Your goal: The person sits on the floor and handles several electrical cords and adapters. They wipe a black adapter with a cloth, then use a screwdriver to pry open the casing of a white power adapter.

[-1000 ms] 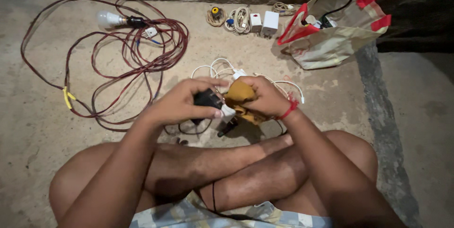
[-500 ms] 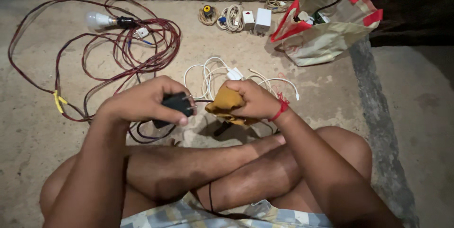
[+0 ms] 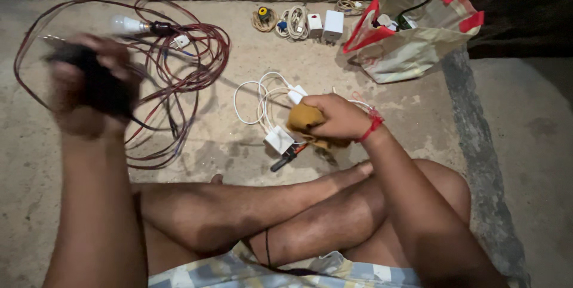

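Far left on the concrete floor (image 3: 239, 162): tangled red cable (image 3: 197, 67) with a light bulb (image 3: 122, 24). Far middle: small coiled cords (image 3: 289, 22) beside two white adapters (image 3: 325, 25). Far right: open bag (image 3: 418, 31), red-trimmed. Nearer, middle: white charger with cable (image 3: 268, 115), small screwdriver (image 3: 285, 158).

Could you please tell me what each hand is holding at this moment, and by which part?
The left hand wraps a blurred black object around its middle; the right hand clutches a bunched yellow cloth.

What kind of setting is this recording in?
Probably a bare concrete floor at a home or small repair spot, not a workbench. The person sits cross-legged among a red wire coil with a bulb, white chargers and a cloth bag.
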